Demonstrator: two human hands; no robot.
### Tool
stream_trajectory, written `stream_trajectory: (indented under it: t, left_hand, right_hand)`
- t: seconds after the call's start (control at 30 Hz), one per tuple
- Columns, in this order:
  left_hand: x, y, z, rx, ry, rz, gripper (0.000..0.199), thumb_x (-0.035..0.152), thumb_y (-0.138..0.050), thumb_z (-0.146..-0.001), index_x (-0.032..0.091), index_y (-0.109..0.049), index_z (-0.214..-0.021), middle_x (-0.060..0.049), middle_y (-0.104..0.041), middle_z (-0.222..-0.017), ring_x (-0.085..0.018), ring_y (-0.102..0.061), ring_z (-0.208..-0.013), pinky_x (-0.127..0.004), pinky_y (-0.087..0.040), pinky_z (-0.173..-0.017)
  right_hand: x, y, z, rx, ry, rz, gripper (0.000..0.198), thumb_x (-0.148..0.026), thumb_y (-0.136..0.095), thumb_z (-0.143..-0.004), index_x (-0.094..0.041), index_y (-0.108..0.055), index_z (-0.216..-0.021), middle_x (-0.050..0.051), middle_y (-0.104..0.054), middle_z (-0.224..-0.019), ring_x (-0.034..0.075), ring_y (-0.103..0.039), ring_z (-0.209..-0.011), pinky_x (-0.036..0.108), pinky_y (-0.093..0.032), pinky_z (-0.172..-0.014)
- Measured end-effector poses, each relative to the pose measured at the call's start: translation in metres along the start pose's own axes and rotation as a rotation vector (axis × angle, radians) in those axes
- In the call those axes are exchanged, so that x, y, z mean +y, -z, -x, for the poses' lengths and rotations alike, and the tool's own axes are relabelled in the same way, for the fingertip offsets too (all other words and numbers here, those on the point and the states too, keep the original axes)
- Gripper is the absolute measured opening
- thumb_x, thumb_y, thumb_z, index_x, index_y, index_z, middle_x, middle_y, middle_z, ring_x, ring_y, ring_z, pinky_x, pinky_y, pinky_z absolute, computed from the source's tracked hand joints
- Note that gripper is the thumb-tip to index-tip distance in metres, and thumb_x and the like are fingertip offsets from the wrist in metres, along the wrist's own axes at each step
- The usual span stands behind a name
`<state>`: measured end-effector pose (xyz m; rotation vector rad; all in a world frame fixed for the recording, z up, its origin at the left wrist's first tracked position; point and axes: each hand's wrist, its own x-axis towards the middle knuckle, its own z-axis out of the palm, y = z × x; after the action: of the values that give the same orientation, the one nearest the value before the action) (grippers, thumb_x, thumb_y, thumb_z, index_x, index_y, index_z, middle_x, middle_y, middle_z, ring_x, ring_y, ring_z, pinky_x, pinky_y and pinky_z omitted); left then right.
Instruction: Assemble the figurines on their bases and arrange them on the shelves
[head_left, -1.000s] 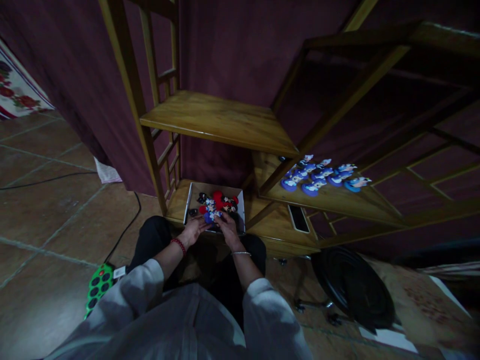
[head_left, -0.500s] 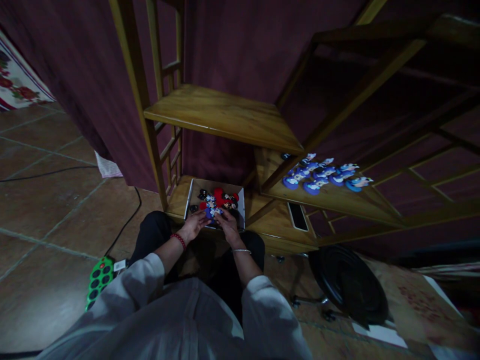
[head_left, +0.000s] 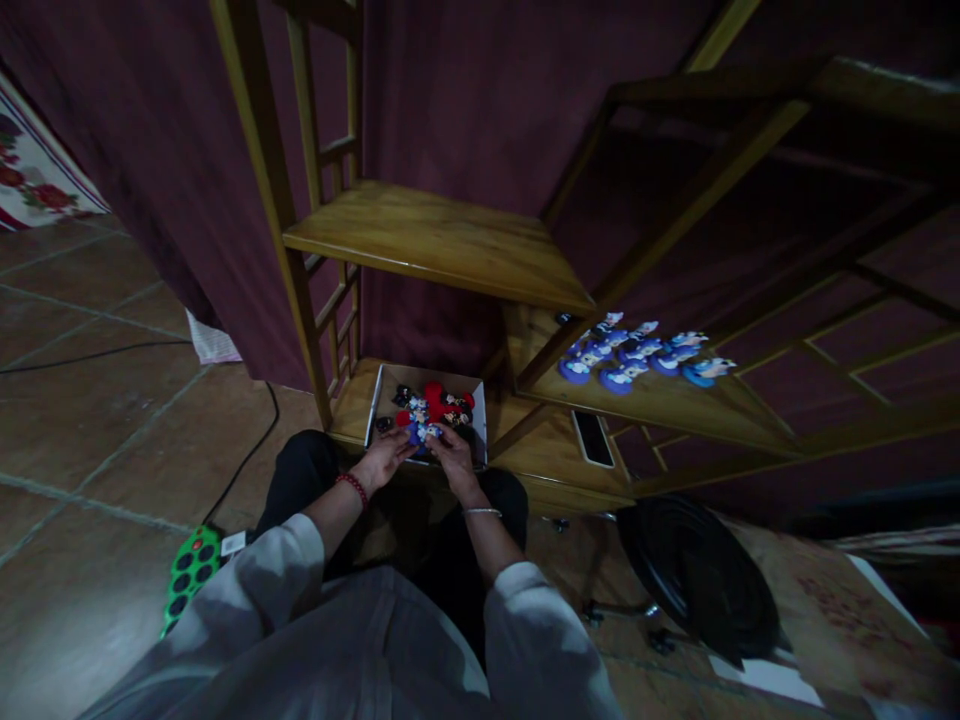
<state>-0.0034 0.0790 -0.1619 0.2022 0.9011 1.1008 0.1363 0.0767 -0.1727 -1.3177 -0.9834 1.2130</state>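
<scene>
Between my two hands is a small blue-and-white figurine (head_left: pixel 427 433), held over the near side of a shallow white box (head_left: pixel 484 420). My left hand (head_left: pixel 385 456), below a red bead bracelet, has its fingers closed on the figurine's left side. From the right, my right hand (head_left: pixel 453 455), with a silver bangle at the wrist, grips the same figurine. Inside the box lie several more figurines, among them a red one (head_left: pixel 435 397) and a black one (head_left: pixel 403 395). The fingertips are small and dim in this view.
The box rests on the low board of a wooden shelf (head_left: pixel 442 240). Several blue-purple figurines (head_left: pixel 624 375) stand on a board to the right, above a phone (head_left: pixel 592 438). A black round stool (head_left: pixel 697 570) is at the right, a green power strip (head_left: pixel 189 578) at the left.
The view has shifted slightly, so the shelf and box sit a little lower and further left. Both hands stay on the blue-and-white figurine.
</scene>
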Motion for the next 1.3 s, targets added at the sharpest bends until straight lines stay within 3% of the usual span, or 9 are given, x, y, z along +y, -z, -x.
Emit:
stream_trajectory:
  t: [0.5,0.7,1.0,1.3]
  left_hand:
    - [0.003,-0.007,0.002,-0.011,-0.014,-0.019,0.008,0.004,-0.058,-0.076,0.011,-0.061,-0.075,-0.006,-0.067,-0.074,-0.013,-0.063,-0.068,-0.031,-0.052,-0.077]
    - [0.009,-0.014,0.007,-0.049,-0.016,-0.003,0.006,0.007,-0.06,-0.075,0.011,-0.061,-0.071,-0.005,-0.066,-0.073,-0.012,-0.062,-0.069,-0.028,-0.052,-0.072]
    - [0.023,-0.028,0.02,-0.108,-0.039,0.057,0.003,0.01,-0.063,-0.074,0.012,-0.062,-0.072,-0.002,-0.065,-0.07,-0.009,-0.06,-0.066,-0.022,-0.049,-0.068]
    - [0.034,-0.041,0.033,-0.126,-0.043,0.095,0.005,0.016,-0.062,-0.077,0.012,-0.062,-0.074,-0.002,-0.065,-0.07,-0.009,-0.06,-0.066,-0.02,-0.048,-0.065]
  right_hand:
    - [0.0,0.0,-0.004,0.022,0.149,0.158,0.035,-0.038,-0.065,-0.062,-0.02,-0.065,-0.092,0.001,-0.068,-0.081,0.017,-0.061,-0.073,0.026,-0.05,-0.061]
    - [-0.014,-0.002,-0.003,0.007,0.14,0.191,0.035,-0.037,-0.063,-0.063,-0.02,-0.063,-0.093,0.0,-0.067,-0.077,0.015,-0.061,-0.067,0.026,-0.049,-0.062]
    - [-0.039,-0.004,0.002,0.003,0.242,0.236,0.038,-0.038,-0.062,-0.067,-0.02,-0.061,-0.101,0.002,-0.067,-0.089,0.017,-0.061,-0.079,0.03,-0.049,-0.076]
    - [-0.07,-0.01,0.019,0.027,0.272,0.245,0.038,-0.037,-0.06,-0.071,-0.022,-0.06,-0.106,0.002,-0.068,-0.094,0.018,-0.061,-0.085,0.032,-0.049,-0.079]
